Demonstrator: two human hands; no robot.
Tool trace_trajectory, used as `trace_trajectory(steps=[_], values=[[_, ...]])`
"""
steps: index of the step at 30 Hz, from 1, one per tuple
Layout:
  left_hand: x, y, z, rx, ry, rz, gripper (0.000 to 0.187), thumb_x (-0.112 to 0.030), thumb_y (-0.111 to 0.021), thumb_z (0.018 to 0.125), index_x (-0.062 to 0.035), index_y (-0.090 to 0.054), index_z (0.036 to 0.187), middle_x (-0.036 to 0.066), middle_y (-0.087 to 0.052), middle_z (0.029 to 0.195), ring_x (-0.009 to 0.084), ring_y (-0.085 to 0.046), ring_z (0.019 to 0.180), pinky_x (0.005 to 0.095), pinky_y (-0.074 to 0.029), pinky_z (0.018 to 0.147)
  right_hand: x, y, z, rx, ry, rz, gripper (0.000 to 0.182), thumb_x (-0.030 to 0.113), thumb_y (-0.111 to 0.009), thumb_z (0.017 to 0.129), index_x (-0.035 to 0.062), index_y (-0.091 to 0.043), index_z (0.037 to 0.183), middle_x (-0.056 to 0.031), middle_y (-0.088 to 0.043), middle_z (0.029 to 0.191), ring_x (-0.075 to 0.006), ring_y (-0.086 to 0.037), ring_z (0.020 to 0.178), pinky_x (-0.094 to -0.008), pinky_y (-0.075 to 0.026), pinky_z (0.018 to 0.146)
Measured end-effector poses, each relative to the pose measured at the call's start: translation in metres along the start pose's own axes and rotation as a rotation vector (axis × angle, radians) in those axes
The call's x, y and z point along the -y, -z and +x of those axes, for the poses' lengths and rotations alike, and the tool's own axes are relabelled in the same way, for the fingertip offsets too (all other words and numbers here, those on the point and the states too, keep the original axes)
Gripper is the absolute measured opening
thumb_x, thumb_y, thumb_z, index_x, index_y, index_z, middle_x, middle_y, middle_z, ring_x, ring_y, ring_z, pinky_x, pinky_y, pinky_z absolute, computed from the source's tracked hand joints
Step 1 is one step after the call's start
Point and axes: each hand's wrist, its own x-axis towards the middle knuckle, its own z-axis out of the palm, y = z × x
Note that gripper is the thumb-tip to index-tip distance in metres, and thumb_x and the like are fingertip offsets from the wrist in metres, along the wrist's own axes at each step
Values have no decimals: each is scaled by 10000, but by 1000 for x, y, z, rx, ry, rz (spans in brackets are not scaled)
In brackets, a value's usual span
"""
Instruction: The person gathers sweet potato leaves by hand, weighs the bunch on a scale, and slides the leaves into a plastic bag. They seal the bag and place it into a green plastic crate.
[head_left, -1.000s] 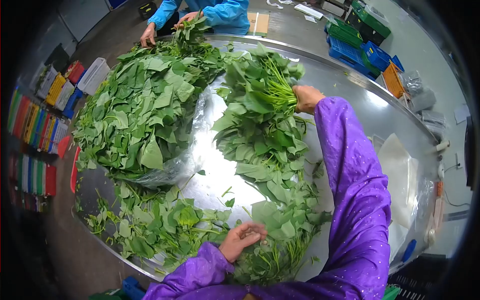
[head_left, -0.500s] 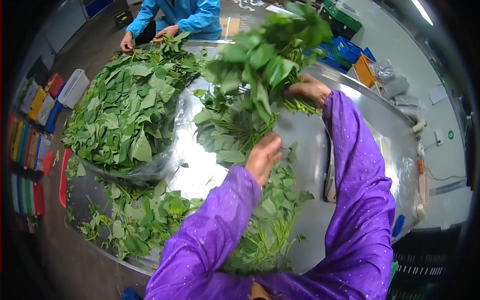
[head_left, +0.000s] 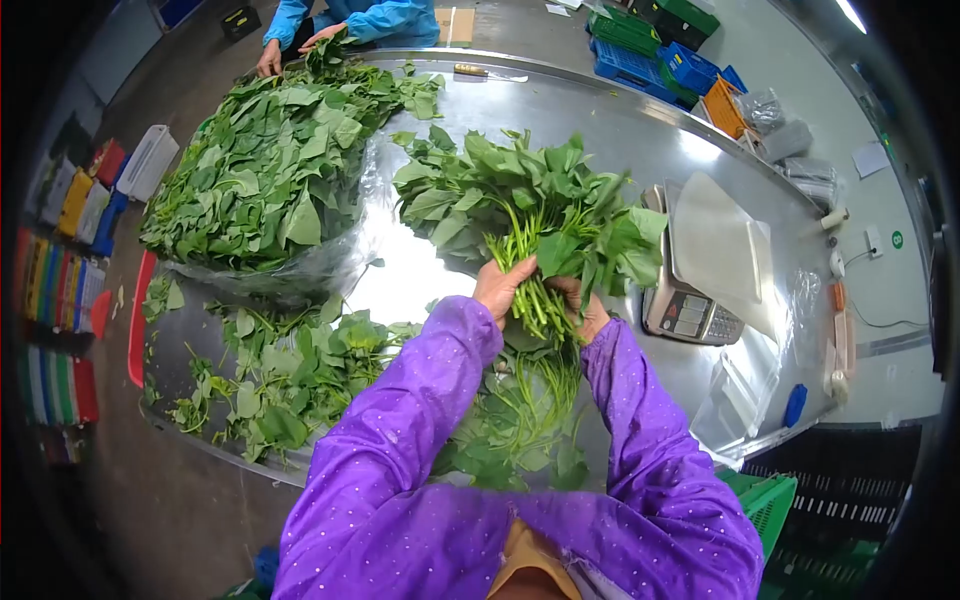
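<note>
Room: a packing floor with grey concrete, stacks of coloured plastic crates (head_left: 655, 55) at the far side and more along the left wall.
Surface: a large round stainless-steel table (head_left: 610, 120), shiny and wet-looking, with a raised rim.
Main heap: a big mound of loose leafy greens (head_left: 265, 175) lies on a clear plastic sheet (head_left: 345, 255) on the left half of the table.
Co-worker: a person in a blue jacket (head_left: 385, 18) stands at the far edge, hands in the top of that heap.
Scraps: a scatter of trimmed leaves and stems (head_left: 280, 375) lies near the front rim, to the left of the purple sleeves.
Scale: a weighing scale (head_left: 690, 300) with a white tray sits to the right, just beside the held greens.
Bundle: the bunch of greens (head_left: 540, 210) is lifted above the table centre, leaves fanned away from the person, stems pointing back toward the body.
Left hand: the left hand (head_left: 500, 285) wraps its fingers closed around the stems from the left.
Right hand: the right hand (head_left: 585, 310) closes on the same stems from the right, touching the other hand.
Step in hand: judging by the grip, the stems are being gathered and evened into one bunch.
Next move calls for: a firm hold at the stem ends and a short carry to the right, since the scale is the nearest free spot.
</note>
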Motion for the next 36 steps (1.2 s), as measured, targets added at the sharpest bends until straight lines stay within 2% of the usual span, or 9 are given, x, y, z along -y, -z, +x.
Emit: trace_trajectory(steps=[9, 10, 13, 16, 19, 22, 26, 32, 36], values=[[-25, 8, -21, -24, -310, 590, 346, -196, -647, 818, 15, -541, 1071, 70, -622, 944, 113, -570, 806, 255, -470, 715, -17, -41, -23, 153, 152, -13, 302, 3, -602, 791, -2, -535, 1085, -91, -615, 988, -169, -614, 884, -312, -551, 718], [-27, 9, -21, -2, -304, 579, 341, -190, -648, 817, 13, -542, 1070, 69, -621, 942, 112, -570, 801, 255, -469, 713, -23, -27, -20, 175, 383, -215, 279, 11, -604, 787, -10, -550, 1060, -98, -623, 959, -170, -616, 874, -313, -551, 709], [-37, 9, -33, -27, -298, 419, 320, -163, -640, 819, 0, -529, 1070, 68, -620, 929, 122, -584, 789, 254, -483, 686, -26, -32, -35, 40, 623, -476, 206, 70, -601, 781, -45, -602, 952, -130, -643, 847, -182, -630, 809, -323, -550, 662], [-49, 11, -46, -92, -154, 221, 227, -162, -619, 834, -38, -520, 996, 49, -607, 834, 94, -552, 601, 217, -445, 492, -8, -42, -36, 66, 106, -177, 246, 103, -593, 789, -55, -586, 977, -138, -641, 853, -201, -637, 744, -328, -555, 648], [-65, 14, -54, -116, 36, -60, 134, -188, -557, 876, -74, -492, 907, 3, -511, 656, 49, -409, 454, 198, -334, 390, -12, -17, -23, 163, 27, 43, 282, 98, -580, 792, -83, -543, 1005, -176, -628, 856, -244, -642, 732, -349, -563, 650], [-78, 36, -53, 228, 109, -704, 146, -214, -470, 923, -70, -484, 905, -8, -451, 635, 47, -379, 450, 202, -327, 393, -18, -15, -27, 185, 91, 200, 301, 68, -562, 790, -103, -511, 1033, -180, -622, 865, -257, -644, 745, -363, -562, 673], [-138, 58, -69, 296, -143, -889, 191, -266, -443, 933, -79, -468, 899, -36, -399, 605, 32, -340, 440, 190, -279, 383, -10, -17, -51, 216, 97, 184, 335, 26, -548, 769, -125, -480, 1061, -187, -618, 854, -257, -649, 757, -379, -563, 718], [-71, 93, -43, -262, -193, -110, 141, -227, -499, 908, -93, -457, 927, -27, -400, 620, 63, -348, 448, 207, -296, 393, -7, 6, -57, 282, -23, 200, 371, 31, -542, 750, -125, -467, 1079, -161, -593, 909, -219, -630, 737, -409, -486, 864], [-10, 124, -37, -468, -137, 301, 178, -221, -564, 869, -81, -467, 924, -2, -471, 637, 78, -397, 453, 221, -319, 391, -2, -8, -82, 630, 209, 221, 390, 80, -567, 767, -71, -491, 1119, -147, -626, 889, -225, -633, 797, -367, -535, 744]])
